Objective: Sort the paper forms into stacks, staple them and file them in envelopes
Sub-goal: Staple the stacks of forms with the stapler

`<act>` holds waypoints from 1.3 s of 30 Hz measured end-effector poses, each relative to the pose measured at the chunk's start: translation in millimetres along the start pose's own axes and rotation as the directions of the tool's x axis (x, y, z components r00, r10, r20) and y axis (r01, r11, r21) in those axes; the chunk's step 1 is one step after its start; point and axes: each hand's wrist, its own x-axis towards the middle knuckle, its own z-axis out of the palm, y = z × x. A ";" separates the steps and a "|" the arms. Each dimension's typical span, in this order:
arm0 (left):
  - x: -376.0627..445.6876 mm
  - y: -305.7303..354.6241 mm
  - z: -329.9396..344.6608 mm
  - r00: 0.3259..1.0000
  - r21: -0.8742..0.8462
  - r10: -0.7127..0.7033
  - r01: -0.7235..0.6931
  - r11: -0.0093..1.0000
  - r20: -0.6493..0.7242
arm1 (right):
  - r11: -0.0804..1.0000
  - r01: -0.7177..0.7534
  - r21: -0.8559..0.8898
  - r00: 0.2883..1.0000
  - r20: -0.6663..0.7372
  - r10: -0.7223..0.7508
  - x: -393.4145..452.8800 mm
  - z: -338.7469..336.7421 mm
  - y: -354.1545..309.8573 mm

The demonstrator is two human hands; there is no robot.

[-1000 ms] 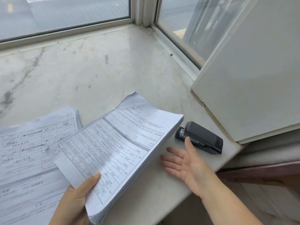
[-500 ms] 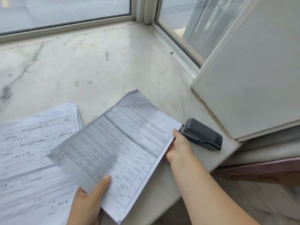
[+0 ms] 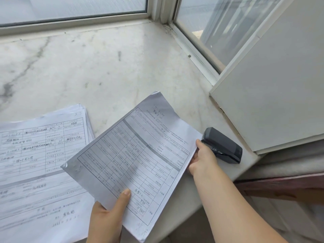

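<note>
A bundle of printed forms (image 3: 136,153) is held between both hands, tilted, just above the marble sill. My left hand (image 3: 107,218) grips its near edge, thumb lying on the top sheet. My right hand (image 3: 203,158) holds the bundle's right edge, thumb on top and fingers under the paper. A dark grey stapler (image 3: 222,145) lies on the sill just right of my right hand, touching or almost touching it. A second stack of filled-in forms (image 3: 40,155) lies flat at the left.
The marble sill (image 3: 98,67) runs back to window frames (image 3: 192,48) at the rear and right. A white panel (image 3: 273,88) stands on the sill at the right, close behind the stapler. The sill's front edge drops off below my right forearm.
My right hand, open and empty beside the stapler a second ago, has taken hold of the bundle's right edge. The bundle has lowered and flattened toward the sill.
</note>
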 end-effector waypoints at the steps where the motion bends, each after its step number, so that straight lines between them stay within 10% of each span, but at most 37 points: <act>1: -0.9 0.4 0.5 1.000 0.002 0.007 -0.007 1.000 0.003 | 1.000 -0.002 -0.002 1.000 -0.002 0.002 -0.2 -1.4 -0.4; 33: -10.8 -11.2 14.2 0.996 0.075 0.074 -0.070 0.995 -0.050 | 0.992 0.046 -0.113 0.997 0.059 -0.040 -7.4 -19.8 -10.4; 37: -11.0 -12.3 14.2 0.996 0.097 0.075 -0.070 0.993 -0.047 | 0.872 0.335 -0.356 0.940 0.062 -0.336 -23.7 -44.5 -7.2; 39: -10.4 -13.1 13.9 0.995 0.122 0.079 -0.072 0.990 -0.054 | 0.630 0.597 -0.497 0.766 0.116 -0.633 -41.5 -58.7 -16.5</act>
